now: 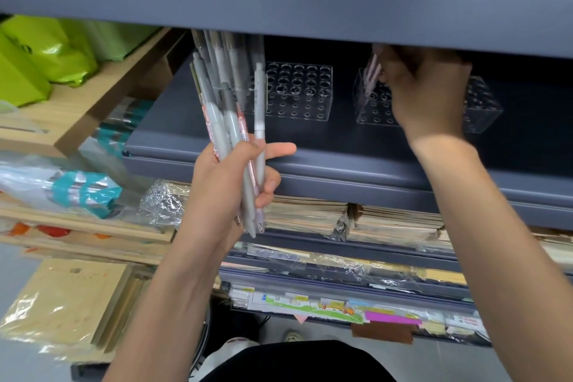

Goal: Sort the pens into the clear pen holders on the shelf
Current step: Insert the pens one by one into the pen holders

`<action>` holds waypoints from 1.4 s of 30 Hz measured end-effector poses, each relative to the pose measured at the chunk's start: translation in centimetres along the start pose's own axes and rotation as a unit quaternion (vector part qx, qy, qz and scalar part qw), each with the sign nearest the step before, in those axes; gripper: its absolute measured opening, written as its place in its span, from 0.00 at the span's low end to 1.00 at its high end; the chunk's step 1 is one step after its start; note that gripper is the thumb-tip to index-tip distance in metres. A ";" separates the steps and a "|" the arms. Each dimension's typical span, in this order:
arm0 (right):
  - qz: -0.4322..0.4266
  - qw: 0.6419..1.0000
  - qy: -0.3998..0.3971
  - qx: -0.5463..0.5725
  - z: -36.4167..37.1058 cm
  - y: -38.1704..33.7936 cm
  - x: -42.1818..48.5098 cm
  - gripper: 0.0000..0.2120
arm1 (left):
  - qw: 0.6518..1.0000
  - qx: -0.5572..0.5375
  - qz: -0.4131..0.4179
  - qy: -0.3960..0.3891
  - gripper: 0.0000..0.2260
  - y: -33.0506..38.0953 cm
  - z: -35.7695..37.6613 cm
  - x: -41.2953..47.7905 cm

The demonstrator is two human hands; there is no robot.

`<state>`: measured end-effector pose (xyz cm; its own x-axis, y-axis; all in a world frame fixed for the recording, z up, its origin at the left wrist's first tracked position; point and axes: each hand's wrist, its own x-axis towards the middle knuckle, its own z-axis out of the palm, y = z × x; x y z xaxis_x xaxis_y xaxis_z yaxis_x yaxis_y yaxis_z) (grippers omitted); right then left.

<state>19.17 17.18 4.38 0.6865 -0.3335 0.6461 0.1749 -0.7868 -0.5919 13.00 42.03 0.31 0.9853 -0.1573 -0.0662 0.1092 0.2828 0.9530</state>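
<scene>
R hand (424,93) pinches pink plastic pen (372,71), prob. entering 2 o'clock clear acrylic holder (370,113); L hand (229,183) grips grey pens (217,96); next: align tip.

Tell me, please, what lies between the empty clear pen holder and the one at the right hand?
In the head view, only bare grey shelf separates the empty holder from the holder at the right hand.

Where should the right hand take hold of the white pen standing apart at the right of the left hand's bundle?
Probably the upper barrel of the white pen, pinched from the right. It stands nearly upright, clear on that side; the other pens crowd its left and the left hand covers its lower half.
</scene>
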 end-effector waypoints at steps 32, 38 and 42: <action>0.168 0.931 -0.197 0.256 -0.2 -8.3 -8.2 0.09 | 0.992 0.011 -0.026 -0.124 0.06 0.6 -1.8 -0.8; 0.196 0.896 -0.223 0.329 1.0 -9.6 -8.9 0.05 | 0.992 0.007 -0.027 -0.122 0.06 0.5 -2.9 -1.0; 0.259 0.845 -0.097 0.457 1.5 -10.1 -8.4 0.07 | 0.999 -0.017 -0.010 -0.048 0.03 0.9 -3.9 -0.8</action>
<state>12.71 28.72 4.16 0.9253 -0.3490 0.1481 0.2275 0.1985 -0.9533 12.81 46.13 0.01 0.9660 -0.2529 -0.0543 0.1341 0.3105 0.9411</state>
